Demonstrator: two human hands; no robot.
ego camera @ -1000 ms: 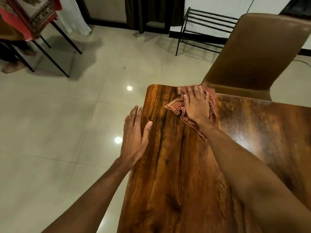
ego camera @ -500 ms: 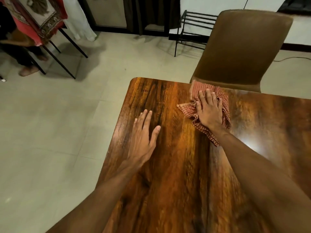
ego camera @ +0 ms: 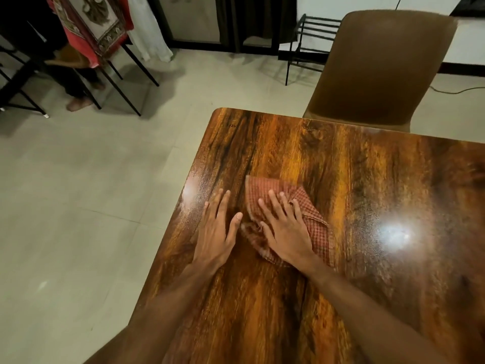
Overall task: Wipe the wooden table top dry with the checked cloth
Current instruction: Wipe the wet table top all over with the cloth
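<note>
— What moved just now?

— The checked cloth (ego camera: 319, 232). A second ago I had it up at 12 o'clock, against the far edge of the desk (ego camera: 367, 166) in front of the brown chair (ego camera: 380, 69). I've dragged it back toward 6 o'clock and across toward 9. It now lies well inside the desk, toward the left edge.

— So that strip is done?

— I'd judge the far corner has had its pass. A speckled sheen shows along the edge at 9 to 10 o'clock and around the lamp glare at 3. It may be moisture, so there's more to wipe.

— And your right grip?

— My right grip (ego camera: 286, 232) is flat on the cloth, fingers spread and pointing to 11 o'clock, palm pressing down. Nothing is pinched; the cloth is bunched under my thumb side.

— The left?

— My left grip (ego camera: 216, 232) sits just beside the cloth, at its 9 o'clock. It is wide and flat on bare wood, holding nothing. It has come in from the edge, and the thumb tip nearly meets the cloth.
</note>
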